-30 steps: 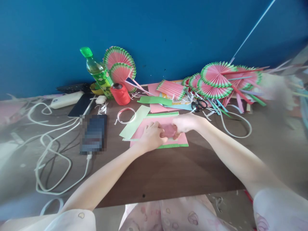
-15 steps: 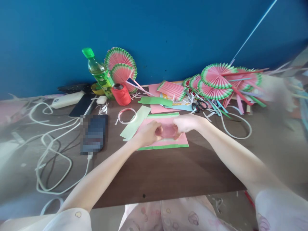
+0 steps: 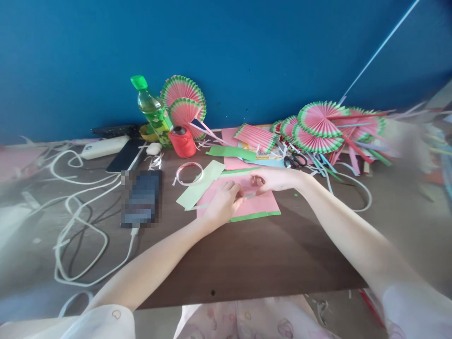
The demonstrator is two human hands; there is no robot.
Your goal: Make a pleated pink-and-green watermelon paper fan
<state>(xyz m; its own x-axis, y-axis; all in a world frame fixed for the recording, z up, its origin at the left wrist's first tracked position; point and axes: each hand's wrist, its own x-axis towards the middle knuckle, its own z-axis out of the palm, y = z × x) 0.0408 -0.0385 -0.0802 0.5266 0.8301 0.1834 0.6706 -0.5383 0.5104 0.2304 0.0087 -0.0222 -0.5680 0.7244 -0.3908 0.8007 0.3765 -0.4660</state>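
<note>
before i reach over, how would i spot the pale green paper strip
On the brown table, find the left hand over pink paper. Slanting along the paper's left side is the broad strip, paler than the bright green one behind.

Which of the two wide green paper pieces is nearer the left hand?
The pale green piece, left of the left hand, by the pink sheet; the brighter green piece lies farther back, toward the blue wall.

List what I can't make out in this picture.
All in the head view:
Pink paper under the left hand: partly hidden by that hand.
What, if anything, the right hand pinches: hidden by its curled fingers.
Screen of the dark device: masked by pixel blocks.
Yellow object: partly hidden by the green bottle.
Left sleeve: cut off by the bottom edge.
</note>
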